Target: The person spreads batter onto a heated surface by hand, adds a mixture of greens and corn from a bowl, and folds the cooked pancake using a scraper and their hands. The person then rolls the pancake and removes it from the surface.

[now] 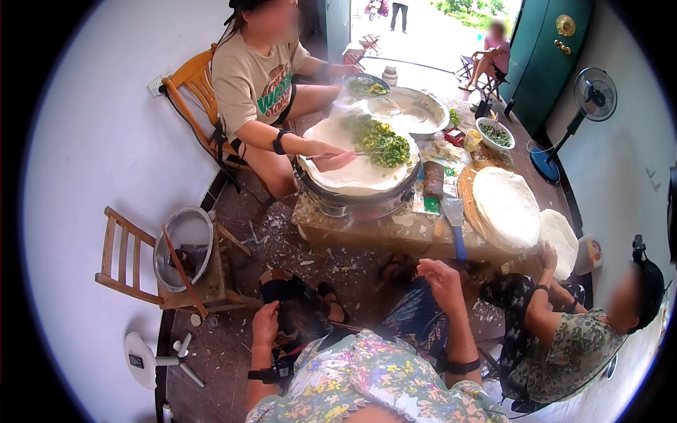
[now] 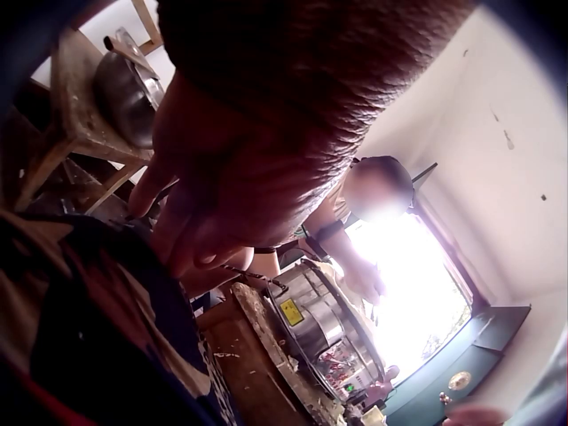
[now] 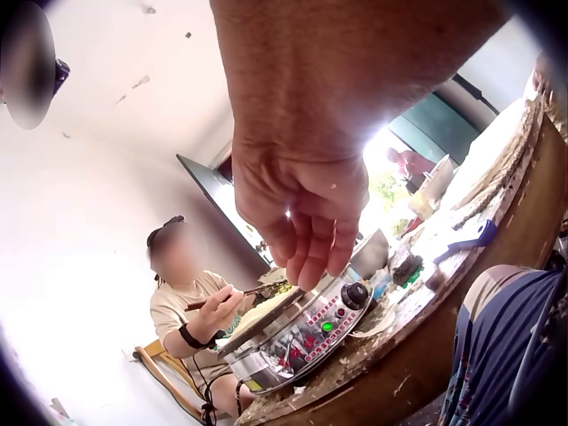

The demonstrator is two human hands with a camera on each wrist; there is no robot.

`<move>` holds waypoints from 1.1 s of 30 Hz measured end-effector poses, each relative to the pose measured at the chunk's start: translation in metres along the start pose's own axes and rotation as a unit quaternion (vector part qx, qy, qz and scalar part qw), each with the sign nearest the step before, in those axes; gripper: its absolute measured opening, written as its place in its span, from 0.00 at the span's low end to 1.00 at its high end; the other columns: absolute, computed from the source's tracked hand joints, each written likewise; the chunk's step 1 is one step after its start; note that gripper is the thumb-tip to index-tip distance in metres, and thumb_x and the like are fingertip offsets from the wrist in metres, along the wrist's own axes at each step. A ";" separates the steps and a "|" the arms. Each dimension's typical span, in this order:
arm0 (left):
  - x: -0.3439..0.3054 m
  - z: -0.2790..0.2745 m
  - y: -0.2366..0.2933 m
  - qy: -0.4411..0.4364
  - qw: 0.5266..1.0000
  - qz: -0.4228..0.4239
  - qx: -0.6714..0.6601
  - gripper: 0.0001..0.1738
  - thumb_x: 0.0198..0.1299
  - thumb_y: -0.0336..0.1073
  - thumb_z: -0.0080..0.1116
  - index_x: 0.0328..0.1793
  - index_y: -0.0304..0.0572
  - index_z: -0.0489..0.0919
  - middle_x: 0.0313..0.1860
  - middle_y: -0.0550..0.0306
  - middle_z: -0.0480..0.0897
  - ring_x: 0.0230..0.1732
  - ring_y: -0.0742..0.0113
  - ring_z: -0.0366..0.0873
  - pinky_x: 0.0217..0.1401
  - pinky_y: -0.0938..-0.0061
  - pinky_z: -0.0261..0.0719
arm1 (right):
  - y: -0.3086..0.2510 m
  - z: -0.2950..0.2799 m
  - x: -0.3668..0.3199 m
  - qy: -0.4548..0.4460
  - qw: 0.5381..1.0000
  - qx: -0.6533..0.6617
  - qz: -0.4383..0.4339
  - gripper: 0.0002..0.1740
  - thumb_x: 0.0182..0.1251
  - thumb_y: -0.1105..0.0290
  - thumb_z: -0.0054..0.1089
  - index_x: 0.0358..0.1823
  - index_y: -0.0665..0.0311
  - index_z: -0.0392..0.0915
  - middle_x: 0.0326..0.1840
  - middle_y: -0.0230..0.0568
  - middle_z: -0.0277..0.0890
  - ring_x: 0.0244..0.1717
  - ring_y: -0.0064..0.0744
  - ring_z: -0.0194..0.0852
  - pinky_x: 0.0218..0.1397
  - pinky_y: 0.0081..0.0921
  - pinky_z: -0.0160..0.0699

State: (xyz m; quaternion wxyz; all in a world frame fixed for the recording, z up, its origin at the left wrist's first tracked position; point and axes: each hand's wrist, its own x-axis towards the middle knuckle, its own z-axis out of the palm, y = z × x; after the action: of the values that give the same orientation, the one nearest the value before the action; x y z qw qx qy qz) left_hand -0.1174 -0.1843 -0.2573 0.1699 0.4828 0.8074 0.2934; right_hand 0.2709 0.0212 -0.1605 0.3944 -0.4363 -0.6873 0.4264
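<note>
My left hand (image 1: 266,324) rests by my left knee, its fingers lying loosely on the dark patterned trouser leg (image 2: 98,328) in the left wrist view. Nothing shows in its grasp. My right hand (image 1: 441,285) is raised over my right knee, fingers loosely bent and holding nothing. Beyond it stands the round electric griddle (image 3: 302,342) with a lit green lamp. A large pale dough sheet (image 1: 328,180) covers the griddle, topped with chopped greens and yellow bits (image 1: 386,146). Across from me, another person's hand (image 1: 331,161) holds thin sticks over this filling.
On the low table (image 1: 338,229) lie a blue-handled scraper (image 1: 457,236) and a dough round (image 1: 504,208) on a board. A large basin (image 1: 437,116) stands behind. A person at right handles another dough sheet (image 1: 559,243). A chair at left bears a metal pot (image 1: 199,229).
</note>
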 end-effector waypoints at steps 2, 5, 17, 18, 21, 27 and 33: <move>-0.001 0.000 0.000 -0.002 1.000 0.001 0.003 0.18 0.59 0.25 0.54 0.55 0.40 0.81 0.50 0.46 0.83 0.52 0.46 0.80 0.55 0.63 0.78 | 0.000 0.000 -0.001 0.000 1.000 0.004 0.002 0.15 0.62 0.88 0.53 0.50 0.72 0.79 0.41 0.41 0.82 0.43 0.29 0.82 0.49 0.22 0.80; 0.000 0.002 -0.001 -0.004 1.000 0.009 0.007 0.18 0.59 0.25 0.54 0.56 0.39 0.81 0.50 0.45 0.83 0.52 0.46 0.80 0.55 0.63 0.77 | 0.001 0.000 -0.001 0.000 1.000 0.006 -0.001 0.16 0.62 0.88 0.53 0.51 0.72 0.79 0.40 0.41 0.82 0.44 0.28 0.82 0.49 0.22 0.80; 0.002 0.000 0.001 -0.007 1.000 0.009 0.024 0.18 0.58 0.24 0.54 0.55 0.39 0.81 0.50 0.46 0.83 0.51 0.46 0.80 0.54 0.62 0.78 | 0.000 -0.002 0.000 -0.006 1.000 -0.013 0.001 0.16 0.63 0.87 0.53 0.51 0.72 0.79 0.40 0.41 0.82 0.44 0.28 0.82 0.50 0.22 0.79; 0.003 -0.001 0.005 -0.006 1.000 0.009 0.021 0.18 0.58 0.24 0.54 0.55 0.40 0.81 0.50 0.46 0.83 0.51 0.46 0.80 0.54 0.62 0.78 | 0.002 -0.001 0.001 -0.003 1.000 -0.006 0.003 0.16 0.63 0.87 0.53 0.51 0.72 0.78 0.40 0.41 0.82 0.44 0.28 0.82 0.50 0.22 0.79; 0.002 -0.002 0.005 -0.008 1.000 0.006 0.016 0.18 0.58 0.25 0.54 0.55 0.40 0.82 0.49 0.46 0.83 0.51 0.46 0.80 0.54 0.62 0.78 | 0.003 0.000 -0.001 -0.006 1.000 0.000 0.010 0.16 0.63 0.87 0.54 0.51 0.72 0.78 0.41 0.42 0.83 0.44 0.28 0.82 0.51 0.22 0.79; 0.003 -0.001 -0.004 -0.009 1.000 0.008 0.018 0.17 0.58 0.24 0.55 0.54 0.41 0.82 0.49 0.47 0.83 0.51 0.46 0.80 0.55 0.62 0.78 | 0.002 0.002 0.000 -0.020 1.000 -0.002 0.020 0.15 0.63 0.86 0.53 0.51 0.72 0.79 0.40 0.41 0.83 0.44 0.28 0.82 0.51 0.23 0.79; 0.003 -0.002 -0.003 -0.013 1.000 0.002 0.018 0.18 0.57 0.24 0.55 0.54 0.41 0.82 0.50 0.47 0.83 0.52 0.45 0.79 0.56 0.62 0.77 | 0.006 0.003 0.001 -0.021 1.000 0.004 0.016 0.15 0.63 0.86 0.54 0.51 0.72 0.79 0.39 0.41 0.83 0.42 0.28 0.82 0.49 0.22 0.80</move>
State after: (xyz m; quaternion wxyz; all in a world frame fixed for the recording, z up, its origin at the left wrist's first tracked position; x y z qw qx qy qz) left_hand -0.1222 -0.1834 -0.2581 0.1717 0.4913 0.8091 0.2730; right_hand 0.2691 0.0230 -0.1665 0.3747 -0.4364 -0.6870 0.4441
